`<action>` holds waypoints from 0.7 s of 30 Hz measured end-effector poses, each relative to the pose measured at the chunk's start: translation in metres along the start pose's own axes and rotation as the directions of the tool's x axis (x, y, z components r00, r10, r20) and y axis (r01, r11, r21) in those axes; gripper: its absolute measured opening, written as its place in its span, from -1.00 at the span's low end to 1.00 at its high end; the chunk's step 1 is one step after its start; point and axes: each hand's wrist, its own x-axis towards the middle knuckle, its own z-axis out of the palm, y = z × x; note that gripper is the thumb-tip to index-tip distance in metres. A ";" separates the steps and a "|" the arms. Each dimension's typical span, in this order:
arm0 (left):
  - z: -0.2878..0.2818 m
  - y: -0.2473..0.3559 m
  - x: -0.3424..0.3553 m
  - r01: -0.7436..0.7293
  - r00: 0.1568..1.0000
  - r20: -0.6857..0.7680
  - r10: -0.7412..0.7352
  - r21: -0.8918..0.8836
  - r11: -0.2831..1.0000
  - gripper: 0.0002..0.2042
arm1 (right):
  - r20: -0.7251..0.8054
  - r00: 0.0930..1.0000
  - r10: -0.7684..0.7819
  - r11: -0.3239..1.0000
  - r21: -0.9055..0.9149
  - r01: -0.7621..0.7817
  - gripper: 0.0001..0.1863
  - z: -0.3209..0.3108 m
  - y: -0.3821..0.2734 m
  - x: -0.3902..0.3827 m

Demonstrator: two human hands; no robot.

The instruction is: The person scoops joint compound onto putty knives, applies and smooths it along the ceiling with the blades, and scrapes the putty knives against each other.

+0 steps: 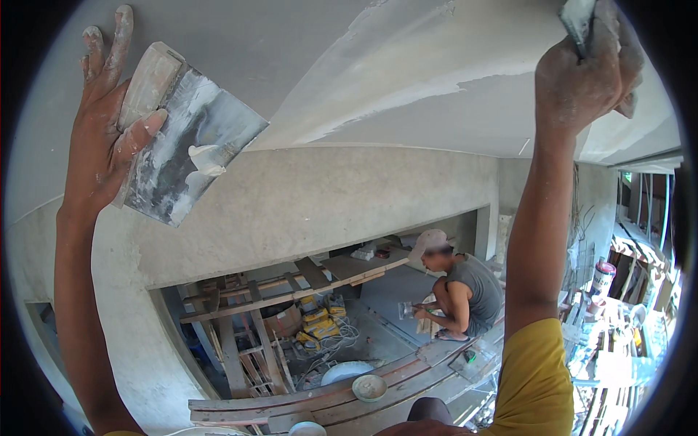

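Fisheye view from the head, close behind both forearms (536,225), toward wall (342,185) and ceiling (240,58).

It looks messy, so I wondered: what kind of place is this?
Probably a building site: the ceiling has pale patches, planks lie below, and the left hand holds a blade with white paste.

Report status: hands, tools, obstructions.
Left hand holding broad blade bearing white compound. Right hand gripping tool, raised. Co-worker squats below; nothing seen blocking either hand.
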 end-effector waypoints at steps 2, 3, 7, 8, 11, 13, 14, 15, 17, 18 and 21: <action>-0.002 0.004 0.000 0.033 0.999 0.024 -0.032 -0.055 0.998 -0.39 | -0.055 0.985 -0.164 0.984 0.063 0.167 -0.51 0.015 0.010 -0.042; -0.007 0.005 0.000 0.068 0.996 0.059 -0.063 -0.085 0.994 -0.39 | 0.064 0.997 -0.036 0.994 0.105 0.029 -0.48 0.011 -0.013 -0.059; -0.001 0.001 0.003 0.020 0.999 0.039 -0.018 -0.058 0.998 -0.41 | 0.253 0.957 0.144 0.957 0.212 -0.200 -0.33 0.020 -0.080 -0.134; -0.003 -0.001 0.003 0.035 0.997 0.064 -0.032 -0.045 0.998 -0.41 | 0.310 0.941 0.134 0.961 0.190 -0.199 -0.35 0.020 -0.093 -0.150; 0.003 0.000 0.002 0.050 0.996 0.083 -0.046 -0.043 0.998 -0.41 | 0.434 0.901 -0.019 0.978 0.195 -0.074 -0.42 0.019 -0.121 -0.207; 0.004 0.002 0.003 0.062 0.995 0.080 -0.058 -0.052 0.997 -0.41 | 0.465 0.880 -0.099 0.981 0.196 0.007 -0.44 0.012 -0.133 -0.221; 0.006 0.003 0.004 0.068 0.994 0.086 -0.062 -0.059 0.996 -0.42 | 0.594 0.792 -0.144 0.969 0.246 -0.009 -0.45 0.005 -0.135 -0.224; 0.006 0.003 0.005 0.071 0.994 0.093 -0.065 -0.063 0.995 -0.43 | 0.706 0.683 -0.188 0.957 0.289 -0.035 -0.46 -0.005 -0.136 -0.223; 0.007 -0.001 0.000 0.033 0.997 0.072 -0.032 -0.011 0.999 -0.44 | 0.665 0.728 -0.166 0.942 0.326 -0.084 -0.46 -0.026 -0.132 -0.204; 0.004 -0.003 -0.001 -0.007 0.999 0.036 0.005 0.058 0.998 -0.45 | 0.607 0.784 -0.131 0.923 0.363 -0.127 -0.46 -0.031 -0.124 -0.186; 0.003 -0.005 -0.004 0.001 0.998 0.058 -0.007 0.103 0.995 -0.43 | 0.249 0.968 0.001 0.931 0.353 -0.092 -0.37 -0.017 -0.068 -0.110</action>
